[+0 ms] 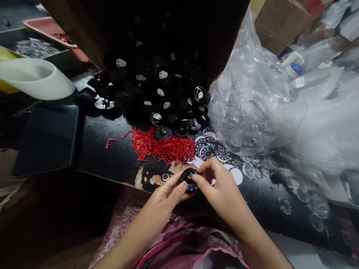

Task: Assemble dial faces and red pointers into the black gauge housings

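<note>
My left hand [169, 191] grips a small round black gauge [192, 185] by its rim, close to the table's front edge. The gauge's black dial face with white numbers is turned up towards me. My right hand [218, 182] is closed at its right side, thumb on the dial face and fingers by the rim; whether something tiny sits between these fingertips is hidden. Just beyond my hands lie a pile of red pointers [159, 146] and several loose printed dial discs [209, 151]. A small round part [165, 177] rests left of the gauge.
Black gauge housings [165, 106] spill from a dark box [157, 30]. Clear plastic bags [246, 108] and clear lenses [259, 168] lie right. A dark flat tablet-like object [47, 138], white cup-shaped container [36, 80] and pink tray [45, 24] stand left.
</note>
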`<state>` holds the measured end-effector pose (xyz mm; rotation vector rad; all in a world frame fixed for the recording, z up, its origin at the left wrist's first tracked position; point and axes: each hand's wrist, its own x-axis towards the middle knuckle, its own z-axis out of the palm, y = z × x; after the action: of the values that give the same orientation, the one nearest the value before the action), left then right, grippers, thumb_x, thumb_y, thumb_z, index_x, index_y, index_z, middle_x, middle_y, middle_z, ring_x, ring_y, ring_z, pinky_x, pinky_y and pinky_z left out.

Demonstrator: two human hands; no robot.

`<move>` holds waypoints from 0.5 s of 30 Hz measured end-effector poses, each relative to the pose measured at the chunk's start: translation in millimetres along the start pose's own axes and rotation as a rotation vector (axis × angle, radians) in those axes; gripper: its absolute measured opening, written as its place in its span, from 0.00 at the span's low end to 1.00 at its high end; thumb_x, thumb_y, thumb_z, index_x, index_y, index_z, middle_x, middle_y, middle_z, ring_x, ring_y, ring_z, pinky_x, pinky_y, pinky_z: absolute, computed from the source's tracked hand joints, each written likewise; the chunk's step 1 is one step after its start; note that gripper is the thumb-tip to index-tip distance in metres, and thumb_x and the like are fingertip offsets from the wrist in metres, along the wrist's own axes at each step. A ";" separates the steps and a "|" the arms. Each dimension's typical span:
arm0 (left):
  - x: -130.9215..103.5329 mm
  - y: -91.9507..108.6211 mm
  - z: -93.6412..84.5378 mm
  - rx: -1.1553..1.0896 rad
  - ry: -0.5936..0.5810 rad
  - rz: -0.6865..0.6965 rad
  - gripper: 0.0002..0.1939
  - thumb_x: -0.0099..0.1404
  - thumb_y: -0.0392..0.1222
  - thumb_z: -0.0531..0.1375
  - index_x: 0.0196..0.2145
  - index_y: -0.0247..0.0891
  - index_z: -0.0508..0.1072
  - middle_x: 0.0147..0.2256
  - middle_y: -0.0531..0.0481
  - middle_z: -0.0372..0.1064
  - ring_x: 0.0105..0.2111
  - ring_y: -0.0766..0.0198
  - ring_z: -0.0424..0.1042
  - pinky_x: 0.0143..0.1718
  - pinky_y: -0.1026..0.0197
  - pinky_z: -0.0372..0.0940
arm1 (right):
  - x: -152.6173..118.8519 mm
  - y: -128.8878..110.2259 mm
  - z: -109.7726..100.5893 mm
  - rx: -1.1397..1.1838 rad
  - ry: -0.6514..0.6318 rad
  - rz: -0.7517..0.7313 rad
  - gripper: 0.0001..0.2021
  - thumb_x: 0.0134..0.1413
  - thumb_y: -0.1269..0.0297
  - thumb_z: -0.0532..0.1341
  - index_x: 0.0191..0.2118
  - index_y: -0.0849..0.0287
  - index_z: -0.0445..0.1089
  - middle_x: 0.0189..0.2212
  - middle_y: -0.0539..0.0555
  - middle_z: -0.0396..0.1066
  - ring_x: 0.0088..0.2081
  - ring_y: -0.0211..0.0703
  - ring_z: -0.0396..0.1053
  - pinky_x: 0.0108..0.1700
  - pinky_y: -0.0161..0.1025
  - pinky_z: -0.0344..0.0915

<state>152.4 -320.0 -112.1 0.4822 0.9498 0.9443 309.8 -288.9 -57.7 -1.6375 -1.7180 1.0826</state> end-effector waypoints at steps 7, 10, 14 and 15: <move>-3.6 -5.7 0.8 0.112 -0.004 0.036 0.14 0.61 0.45 0.67 0.45 0.44 0.79 0.49 0.47 0.77 0.52 0.48 0.73 0.55 0.50 0.67 | -20.3 8.0 -0.5 0.018 -0.141 0.023 0.09 0.57 0.71 0.57 0.44 0.56 0.64 0.31 0.48 0.67 0.31 0.38 0.66 0.33 0.36 0.63; -6.6 -4.4 -4.8 0.171 0.034 0.074 0.15 0.59 0.45 0.68 0.45 0.44 0.80 0.47 0.47 0.78 0.53 0.48 0.73 0.58 0.50 0.63 | -22.2 7.3 -2.0 0.011 -0.158 -0.047 0.13 0.57 0.74 0.56 0.47 0.57 0.65 0.37 0.51 0.71 0.34 0.38 0.68 0.38 0.36 0.65; -9.6 4.2 -17.8 0.113 0.167 0.073 0.16 0.58 0.45 0.69 0.45 0.44 0.79 0.45 0.47 0.79 0.49 0.48 0.75 0.52 0.52 0.69 | 0.9 5.0 1.1 -0.124 -0.173 -0.176 0.07 0.62 0.69 0.57 0.43 0.56 0.71 0.37 0.51 0.75 0.38 0.42 0.71 0.42 0.40 0.65; -10.0 7.1 -20.2 0.070 0.207 0.085 0.15 0.58 0.45 0.68 0.45 0.44 0.79 0.44 0.47 0.79 0.48 0.49 0.76 0.50 0.53 0.71 | 9.7 4.3 4.0 -0.250 -0.140 -0.201 0.07 0.63 0.69 0.56 0.40 0.57 0.72 0.36 0.52 0.76 0.38 0.44 0.71 0.43 0.42 0.64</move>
<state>129.5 -325.6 -112.8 0.4936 1.1602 1.0547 307.7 -280.4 -64.9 -1.5198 -2.1314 0.9359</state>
